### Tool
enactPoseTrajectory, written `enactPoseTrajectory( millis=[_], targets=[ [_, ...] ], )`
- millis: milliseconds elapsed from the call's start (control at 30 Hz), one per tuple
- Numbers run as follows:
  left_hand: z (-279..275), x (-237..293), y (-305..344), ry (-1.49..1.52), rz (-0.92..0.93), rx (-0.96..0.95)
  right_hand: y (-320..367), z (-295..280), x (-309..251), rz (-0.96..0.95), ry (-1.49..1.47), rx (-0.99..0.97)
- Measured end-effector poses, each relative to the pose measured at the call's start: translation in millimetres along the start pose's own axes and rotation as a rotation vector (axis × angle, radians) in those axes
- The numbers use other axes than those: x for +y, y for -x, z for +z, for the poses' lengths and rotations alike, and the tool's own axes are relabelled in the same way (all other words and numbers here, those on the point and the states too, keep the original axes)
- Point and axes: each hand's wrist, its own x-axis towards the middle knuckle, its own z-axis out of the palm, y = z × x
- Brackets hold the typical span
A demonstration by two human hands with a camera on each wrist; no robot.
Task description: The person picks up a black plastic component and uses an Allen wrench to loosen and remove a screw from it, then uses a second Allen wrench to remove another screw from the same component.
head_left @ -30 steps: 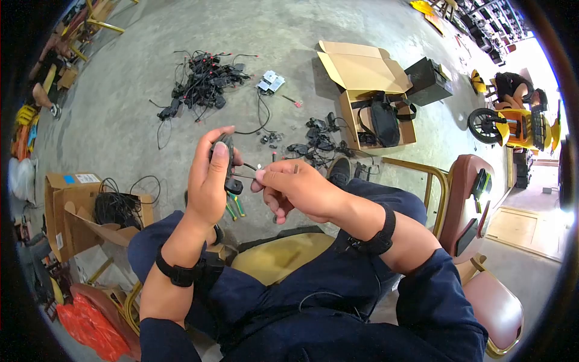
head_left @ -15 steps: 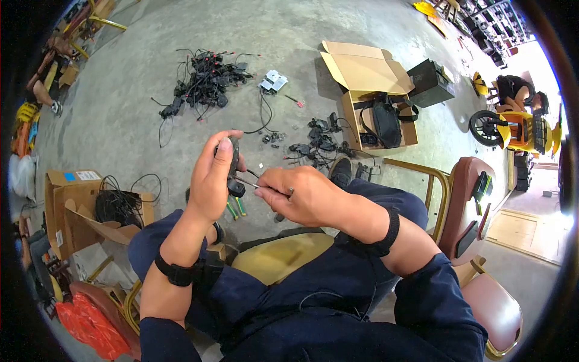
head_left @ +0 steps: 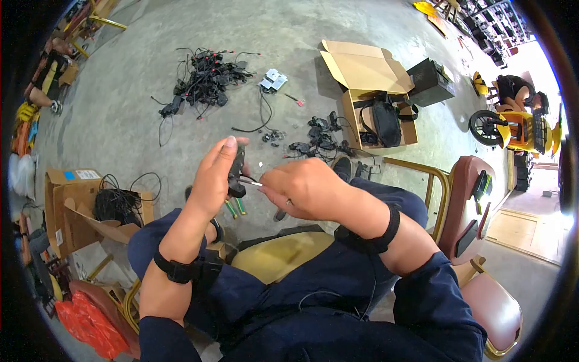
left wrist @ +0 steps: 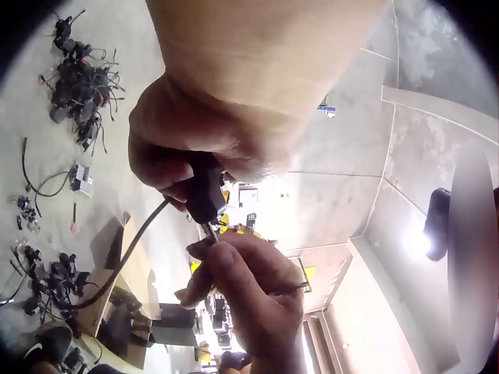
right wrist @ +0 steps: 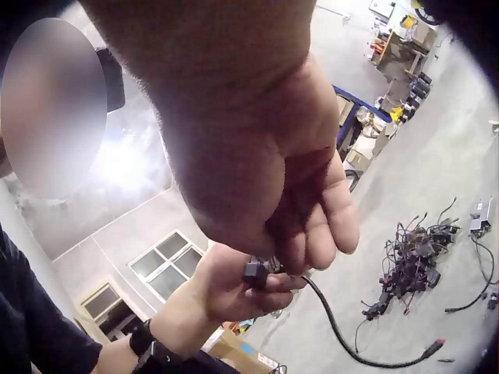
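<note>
My left hand grips a black plastic part, its thumb lying along the top. A black cable with a red tip runs from beside that part in the right wrist view. The right hand pinches a thin metal rod-like tool between thumb and fingers. In the left wrist view the tool's tip meets the lower end of the part. Its other end sticks out behind the right hand's fingers, which hide the middle.
On the floor ahead lie a heap of black cabled parts, a smaller pile and silvery pieces. An open cardboard box holds a black bag. Green-handled tools lie below my hands; a cable box stands left.
The right hand has rolled over, back now upward, with its spread fingers drawn in and the tool still pinched. The left hand and black part have sunk slightly, keeping their grip.
</note>
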Motion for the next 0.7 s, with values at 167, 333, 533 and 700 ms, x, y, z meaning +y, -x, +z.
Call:
enactPoseTrajectory(
  millis=[167, 333, 533, 700],
  targets=[
    [-1, 5, -4, 0.037, 0.1, 0.073, -5, -13, 7, 0.136, -0.277, 0.15],
    [-1, 10, 1, 0.088, 0.164, -0.002, -12, -24, -1, 0.692, -0.993, 0.095],
    [0, 12, 4, 0.084, 0.166, -0.019, -14, -18, -1, 0.713, -1.1, 0.063],
    [2, 12, 5, 0.077, 0.207, -0.009, -14, -18, 1, 0.774, -1.215, 0.036]
  ],
)
